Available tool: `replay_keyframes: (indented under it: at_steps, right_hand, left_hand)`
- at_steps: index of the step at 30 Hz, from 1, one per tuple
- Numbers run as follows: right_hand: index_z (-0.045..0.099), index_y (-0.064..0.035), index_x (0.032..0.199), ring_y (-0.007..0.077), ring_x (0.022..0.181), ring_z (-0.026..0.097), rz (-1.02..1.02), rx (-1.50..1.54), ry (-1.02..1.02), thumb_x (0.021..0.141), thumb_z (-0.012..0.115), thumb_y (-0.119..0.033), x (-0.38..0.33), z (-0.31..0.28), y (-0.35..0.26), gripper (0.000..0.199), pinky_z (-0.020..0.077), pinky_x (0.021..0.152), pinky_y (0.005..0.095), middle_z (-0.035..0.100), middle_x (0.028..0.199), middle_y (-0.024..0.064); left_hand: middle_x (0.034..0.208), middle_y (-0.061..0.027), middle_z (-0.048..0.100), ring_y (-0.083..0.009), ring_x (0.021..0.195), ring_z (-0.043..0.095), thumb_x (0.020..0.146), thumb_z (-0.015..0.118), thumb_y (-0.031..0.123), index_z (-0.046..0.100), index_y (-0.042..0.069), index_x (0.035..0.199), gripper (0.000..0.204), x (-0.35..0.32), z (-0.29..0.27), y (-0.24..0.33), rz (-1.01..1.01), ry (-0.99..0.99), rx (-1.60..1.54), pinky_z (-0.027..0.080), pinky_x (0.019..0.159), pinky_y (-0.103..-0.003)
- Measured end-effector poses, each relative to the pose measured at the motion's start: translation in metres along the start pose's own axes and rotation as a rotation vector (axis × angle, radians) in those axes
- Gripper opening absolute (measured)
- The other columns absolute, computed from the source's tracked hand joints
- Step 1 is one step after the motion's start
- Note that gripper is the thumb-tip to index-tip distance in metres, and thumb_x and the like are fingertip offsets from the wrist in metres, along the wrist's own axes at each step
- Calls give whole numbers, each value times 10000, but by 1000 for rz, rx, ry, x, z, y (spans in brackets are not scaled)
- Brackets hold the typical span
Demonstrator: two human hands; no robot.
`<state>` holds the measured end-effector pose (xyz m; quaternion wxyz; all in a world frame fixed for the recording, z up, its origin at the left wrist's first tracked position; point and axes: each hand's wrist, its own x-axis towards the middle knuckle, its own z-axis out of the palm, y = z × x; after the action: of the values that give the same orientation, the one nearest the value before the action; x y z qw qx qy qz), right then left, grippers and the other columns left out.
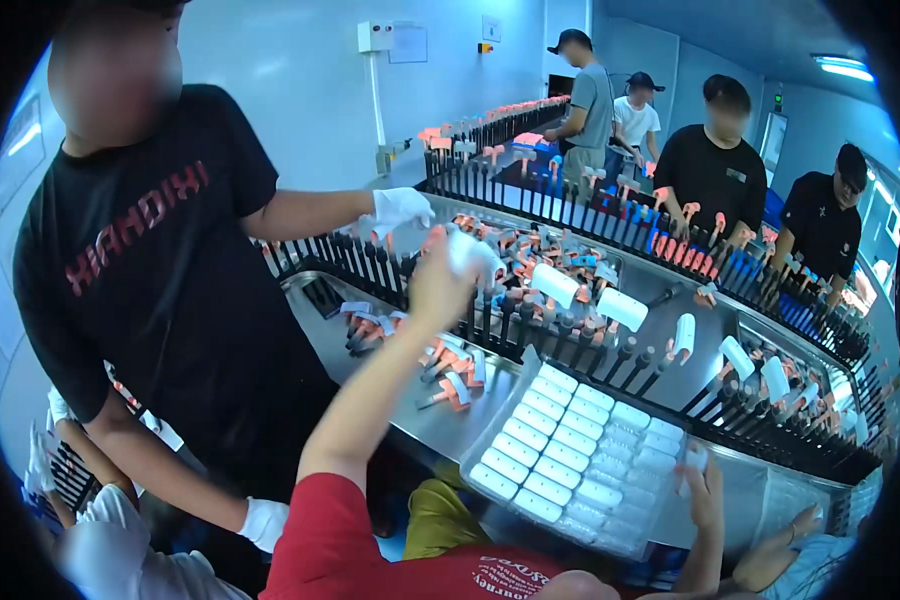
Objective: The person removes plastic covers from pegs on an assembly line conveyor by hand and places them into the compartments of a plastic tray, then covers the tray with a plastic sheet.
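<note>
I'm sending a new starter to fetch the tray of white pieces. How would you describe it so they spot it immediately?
Find the long metal bench lined with rows of black pegs. At its near edge, lower middle of the view, lies a clear plastic tray. It alone holds white oblong pieces lying flat in a neat grid; other pieces stand on pegs or lie loose.

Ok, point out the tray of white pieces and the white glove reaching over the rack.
Tray of white pieces point(482, 440): head view, its clear left rim.
White glove point(400, 208): head view, back of the glove.
</note>
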<state>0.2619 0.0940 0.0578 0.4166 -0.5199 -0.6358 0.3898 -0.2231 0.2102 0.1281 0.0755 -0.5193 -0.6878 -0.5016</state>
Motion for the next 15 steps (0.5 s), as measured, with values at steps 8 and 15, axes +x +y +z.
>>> replay_keyframes:
  at_steps: [8, 15]
  right_hand:
    - [448, 28, 1275, 131, 641, 543, 109, 47, 41, 913, 484, -194, -47, 23, 39, 426, 456, 581, 272, 612, 840, 109]
    - [441, -12, 1355, 104, 666, 480, 115, -108, -6, 936, 522, -226, -59, 61, 34, 478, 412, 573, 265, 593, 904, 56]
  left_hand:
    - [1057, -216, 628, -389, 971, 599, 813, 648, 302, 542, 24, 1151, 450, 139, -13, -130, 450, -357, 471, 468, 823, -443]
    - [939, -201, 678, -377, 919, 644, 767, 641, 360, 634, 10, 1062, 457, 201, -35, -163, -15, -661, 404, 508, 814, -431]
